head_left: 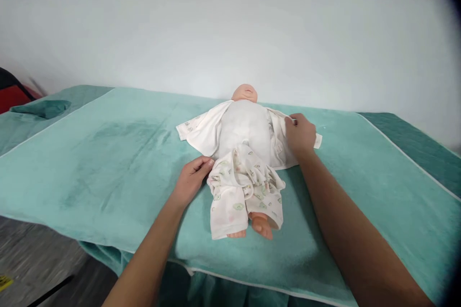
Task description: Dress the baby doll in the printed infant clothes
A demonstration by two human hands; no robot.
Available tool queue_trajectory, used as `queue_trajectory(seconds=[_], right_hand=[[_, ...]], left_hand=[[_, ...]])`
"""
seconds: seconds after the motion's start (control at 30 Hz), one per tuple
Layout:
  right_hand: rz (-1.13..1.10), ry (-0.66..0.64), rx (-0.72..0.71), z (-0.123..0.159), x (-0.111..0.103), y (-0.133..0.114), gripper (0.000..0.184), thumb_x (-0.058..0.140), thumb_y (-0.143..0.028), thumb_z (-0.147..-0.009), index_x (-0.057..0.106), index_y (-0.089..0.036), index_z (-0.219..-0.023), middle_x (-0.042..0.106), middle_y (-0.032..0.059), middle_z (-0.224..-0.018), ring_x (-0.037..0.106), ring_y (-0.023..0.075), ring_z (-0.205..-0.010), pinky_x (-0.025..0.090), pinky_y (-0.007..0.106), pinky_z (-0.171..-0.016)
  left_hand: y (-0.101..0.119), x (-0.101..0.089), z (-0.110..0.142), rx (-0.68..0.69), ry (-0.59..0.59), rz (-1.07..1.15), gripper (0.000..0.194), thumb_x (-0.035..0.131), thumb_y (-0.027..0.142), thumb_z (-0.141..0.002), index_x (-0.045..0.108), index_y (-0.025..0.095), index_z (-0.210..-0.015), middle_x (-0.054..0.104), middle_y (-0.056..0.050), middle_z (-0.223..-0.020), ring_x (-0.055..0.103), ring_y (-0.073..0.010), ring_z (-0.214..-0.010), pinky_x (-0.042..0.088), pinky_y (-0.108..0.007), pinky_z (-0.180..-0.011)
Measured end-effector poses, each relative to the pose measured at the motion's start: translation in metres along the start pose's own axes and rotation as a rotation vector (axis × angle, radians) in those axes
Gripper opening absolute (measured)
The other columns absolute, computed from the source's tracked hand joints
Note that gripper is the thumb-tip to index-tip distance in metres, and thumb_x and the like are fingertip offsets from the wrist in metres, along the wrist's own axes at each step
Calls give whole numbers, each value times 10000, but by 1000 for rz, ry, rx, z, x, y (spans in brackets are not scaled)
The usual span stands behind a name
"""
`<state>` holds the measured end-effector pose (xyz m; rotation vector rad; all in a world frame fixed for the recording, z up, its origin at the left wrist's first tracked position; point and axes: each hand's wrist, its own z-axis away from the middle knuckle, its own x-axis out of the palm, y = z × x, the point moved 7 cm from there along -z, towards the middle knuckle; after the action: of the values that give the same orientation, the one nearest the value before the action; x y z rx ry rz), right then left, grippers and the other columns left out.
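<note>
A baby doll lies on its back with its feet towards me. Its white body is bare at the front, between the spread sides of an open white baby shirt. Patterned baby pants are bunched over the legs, and a foot pokes out below. My left hand is closed, thumb against fingers, at the waist; whether it pinches the shirt hem or the pants edge I cannot tell. On the other side, my right hand is closed on the shirt near its sleeve.
A green padded cover with white piping spreads under the doll. Behind it rises a white wall. A red and black object stands at the left edge. Grey floor shows at the lower left.
</note>
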<state>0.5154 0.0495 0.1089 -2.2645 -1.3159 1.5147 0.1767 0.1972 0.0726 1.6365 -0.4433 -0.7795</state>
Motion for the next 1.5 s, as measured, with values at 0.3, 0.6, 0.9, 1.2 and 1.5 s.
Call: queue_trajectory(seconds=[0.3,0.6,0.9,1.2,1.5], right_hand=[[-77,78,-65,-6,-14,31,287,536,-311,-866,660,-189,-1095,661,108,-1094,604,243,-934,457,405,-867],[-6,-4,-414,2,17,-13,333,444,-302,-951,677,-219,-1174,548,131,-1390,449,335,-1275,413,519,-997],[-60,-42,-321,2,27,-4,444,457,-379,-951,578,-118,-1290,505,212,-1437,425,348,-1330,351,545,-1078],[-635,-286,-373,83,-17,-75,288,584,-418,-911,569,-214,-708,529,-21,-671,473,141,-631,410,289,-620],[-841,-541,-450,142,-43,-74,274,717,-385,-840,546,-222,-702,536,-16,-722,496,155,-686,412,313,-652]], left_hand=[[-5,-2,-2,-27,39,22,296,634,477,-858,688,187,-843,636,4,-739,513,-134,-662,400,-238,-626],[-4,0,-2,-32,47,34,297,671,485,-826,695,189,-838,652,-2,-749,512,-127,-650,393,-228,-605],[-3,-1,-2,-22,50,26,304,685,486,-811,701,183,-829,653,-7,-748,522,-131,-658,408,-237,-619],[15,6,4,107,-23,24,297,697,398,-809,712,217,-1044,656,-50,-1065,586,-202,-943,448,-282,-822],[68,29,44,541,85,-371,305,579,79,-820,672,252,-1052,628,-23,-912,535,-187,-900,415,-322,-831]])
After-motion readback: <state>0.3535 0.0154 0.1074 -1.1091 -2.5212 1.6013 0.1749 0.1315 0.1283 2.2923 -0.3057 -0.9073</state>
